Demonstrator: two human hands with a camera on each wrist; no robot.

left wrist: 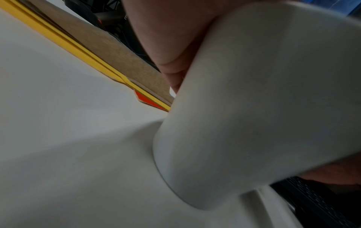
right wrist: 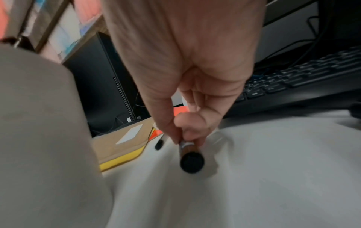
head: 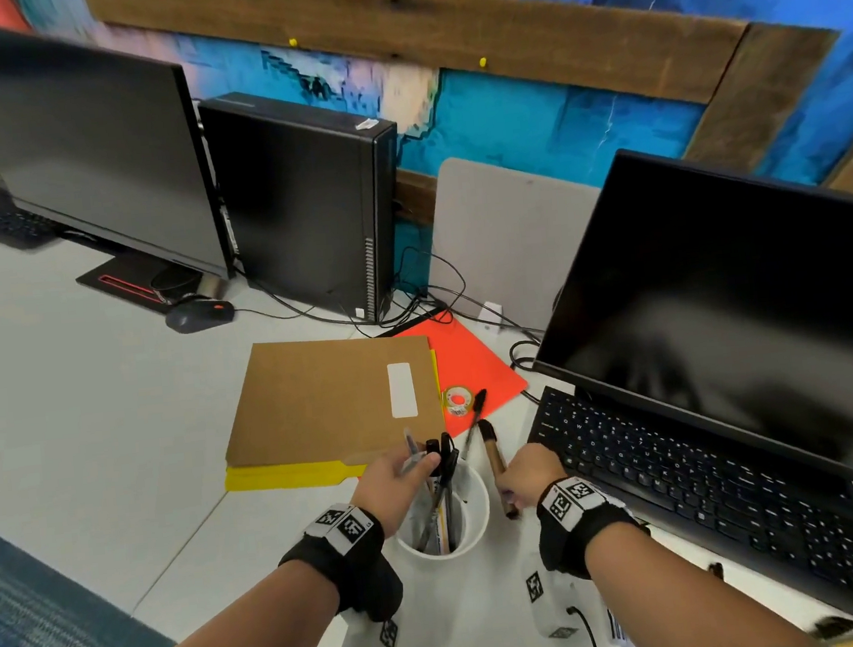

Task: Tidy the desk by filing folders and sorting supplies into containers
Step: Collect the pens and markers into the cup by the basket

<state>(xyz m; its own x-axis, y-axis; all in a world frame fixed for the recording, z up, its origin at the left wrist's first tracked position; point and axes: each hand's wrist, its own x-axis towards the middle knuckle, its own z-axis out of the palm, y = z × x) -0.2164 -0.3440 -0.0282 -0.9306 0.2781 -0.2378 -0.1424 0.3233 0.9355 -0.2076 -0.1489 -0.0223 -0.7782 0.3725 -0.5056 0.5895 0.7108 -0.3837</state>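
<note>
Gripping scene: a person tidies a white counter (head: 86,404), seen from the head camera.
Left hand (head: 392,486): lower centre of frame, grip closed around the rim of a white cup (head: 475,520), with a clear pen (head: 411,453) under its thumb.
Cup: stands upright on the counter, holding several pens.
Right hand (head: 528,474): just right of the cup, fingers pinched on a brown marker (head: 496,464), black cap up.
Folders: brown folder (head: 328,399) stacked on a yellow folder (head: 283,476) and an orange folder (head: 474,365), mid-frame.
Loose supplies: tape roll (head: 457,400) and black pen (head: 475,417) at the orange folder's edge.
Right side: keyboard (head: 686,481) beneath a dark monitor (head: 721,297).
</note>
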